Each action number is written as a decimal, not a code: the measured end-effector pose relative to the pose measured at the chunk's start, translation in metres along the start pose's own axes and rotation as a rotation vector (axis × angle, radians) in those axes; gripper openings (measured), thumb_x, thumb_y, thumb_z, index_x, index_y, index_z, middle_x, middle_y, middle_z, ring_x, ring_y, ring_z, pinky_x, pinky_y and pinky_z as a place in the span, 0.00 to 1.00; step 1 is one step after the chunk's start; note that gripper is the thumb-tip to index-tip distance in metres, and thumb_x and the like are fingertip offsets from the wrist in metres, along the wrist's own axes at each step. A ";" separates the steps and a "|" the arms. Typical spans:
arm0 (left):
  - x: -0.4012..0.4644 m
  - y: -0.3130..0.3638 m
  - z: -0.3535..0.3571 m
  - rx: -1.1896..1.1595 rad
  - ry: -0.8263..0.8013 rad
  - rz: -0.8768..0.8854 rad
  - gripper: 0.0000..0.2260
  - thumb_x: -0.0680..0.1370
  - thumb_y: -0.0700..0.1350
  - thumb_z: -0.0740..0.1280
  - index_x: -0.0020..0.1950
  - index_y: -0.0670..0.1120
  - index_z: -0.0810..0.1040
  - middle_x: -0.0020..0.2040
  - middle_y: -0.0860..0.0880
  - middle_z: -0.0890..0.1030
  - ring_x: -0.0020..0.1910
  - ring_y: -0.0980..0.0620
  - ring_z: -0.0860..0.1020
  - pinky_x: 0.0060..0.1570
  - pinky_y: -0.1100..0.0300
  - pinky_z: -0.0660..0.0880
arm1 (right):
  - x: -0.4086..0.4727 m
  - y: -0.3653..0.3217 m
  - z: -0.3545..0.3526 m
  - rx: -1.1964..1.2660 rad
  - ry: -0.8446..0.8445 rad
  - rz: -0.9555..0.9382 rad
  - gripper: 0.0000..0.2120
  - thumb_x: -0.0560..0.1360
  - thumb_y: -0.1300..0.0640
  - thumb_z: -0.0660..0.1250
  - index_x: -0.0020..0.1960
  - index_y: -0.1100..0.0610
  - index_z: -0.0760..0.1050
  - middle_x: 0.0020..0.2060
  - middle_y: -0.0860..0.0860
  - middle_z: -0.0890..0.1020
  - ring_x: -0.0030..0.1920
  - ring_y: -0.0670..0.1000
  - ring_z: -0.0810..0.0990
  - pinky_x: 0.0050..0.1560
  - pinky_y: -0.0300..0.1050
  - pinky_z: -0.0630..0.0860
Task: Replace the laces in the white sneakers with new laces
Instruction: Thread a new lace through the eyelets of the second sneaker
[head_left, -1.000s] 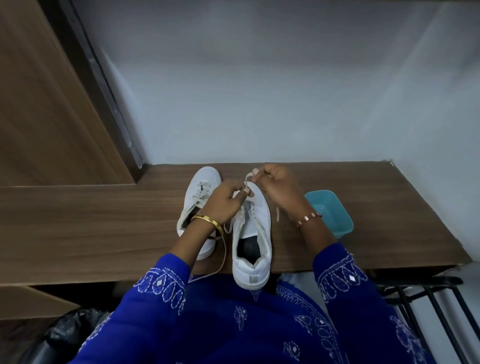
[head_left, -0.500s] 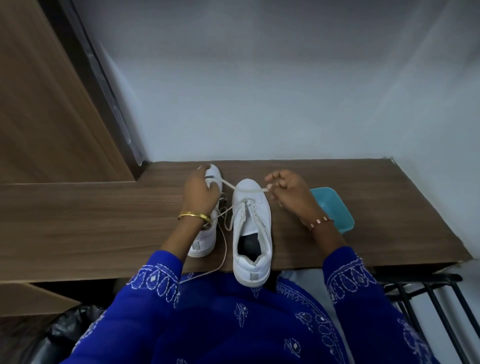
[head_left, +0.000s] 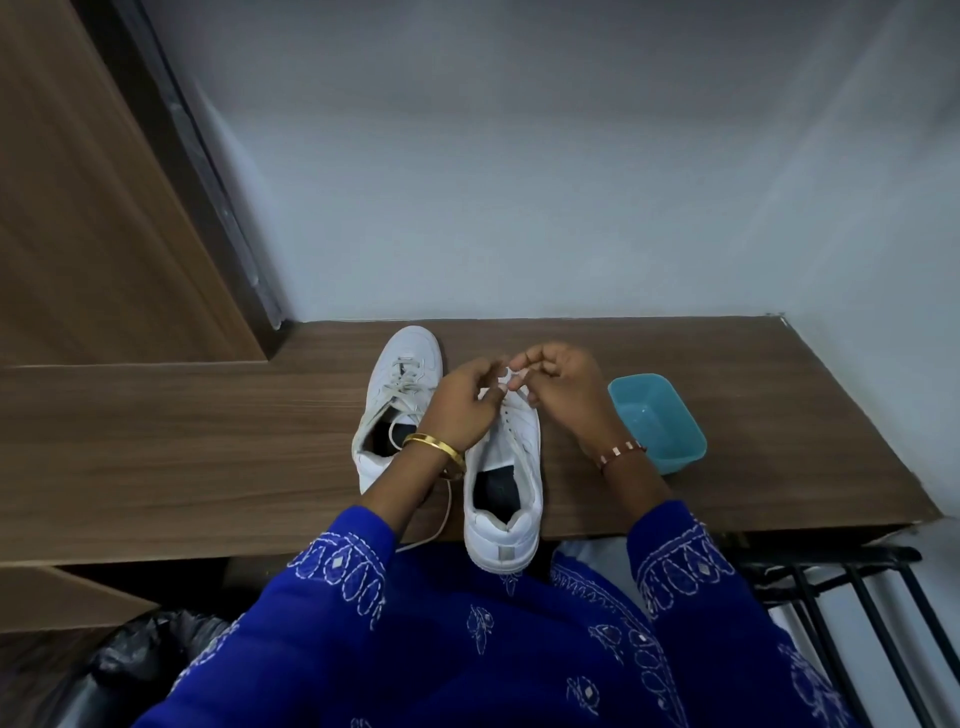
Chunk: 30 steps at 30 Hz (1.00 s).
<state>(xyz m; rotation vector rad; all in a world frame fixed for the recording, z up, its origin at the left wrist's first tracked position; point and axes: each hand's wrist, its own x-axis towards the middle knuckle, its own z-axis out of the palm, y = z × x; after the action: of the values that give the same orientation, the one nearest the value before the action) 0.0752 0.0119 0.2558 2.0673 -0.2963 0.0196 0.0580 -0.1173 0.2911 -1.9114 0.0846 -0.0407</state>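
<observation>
Both hands are meeting at frame centre, the right hand (head_left: 558, 389) and left hand (head_left: 462, 397) pinching a flat white lace (head_left: 505, 375) over the toe of the right-hand sneaker (head_left: 511, 467). The lace is probably light, limp and slippery — best held near its tip. The smooth, stiffer left-hand sneaker (head_left: 397, 395) is sitting alongside on the wood-grain shelf (head_left: 208, 441); a glossy teal tub (head_left: 660, 421) is sitting right of centre.

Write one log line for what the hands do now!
left hand: pinches lace | right hand: pinches lace | right sneaker: on shelf
</observation>
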 end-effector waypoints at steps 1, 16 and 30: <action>0.001 0.000 0.000 -0.004 -0.010 0.011 0.09 0.77 0.36 0.63 0.56 0.39 0.77 0.50 0.46 0.80 0.49 0.51 0.77 0.50 0.62 0.71 | 0.000 -0.001 0.001 -0.010 0.003 -0.013 0.09 0.73 0.71 0.60 0.46 0.61 0.76 0.33 0.51 0.81 0.26 0.37 0.75 0.32 0.33 0.72; 0.004 0.003 -0.017 -0.205 -0.078 -0.169 0.13 0.79 0.44 0.62 0.36 0.48 0.79 0.23 0.49 0.66 0.22 0.56 0.63 0.26 0.64 0.62 | 0.003 0.013 0.007 -0.260 0.192 -0.083 0.03 0.72 0.59 0.70 0.42 0.59 0.78 0.36 0.58 0.82 0.38 0.54 0.81 0.36 0.40 0.73; 0.005 -0.018 -0.013 -0.194 -0.008 -0.341 0.10 0.76 0.41 0.66 0.37 0.38 0.76 0.27 0.48 0.72 0.19 0.63 0.67 0.24 0.73 0.63 | 0.003 0.036 0.018 -0.189 0.170 0.003 0.04 0.75 0.60 0.66 0.45 0.60 0.76 0.39 0.58 0.81 0.41 0.55 0.80 0.41 0.44 0.74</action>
<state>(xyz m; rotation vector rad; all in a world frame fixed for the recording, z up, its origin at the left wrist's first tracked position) 0.0852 0.0303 0.2473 1.9008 0.0514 -0.2163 0.0613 -0.1123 0.2511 -2.0941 0.2122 -0.1995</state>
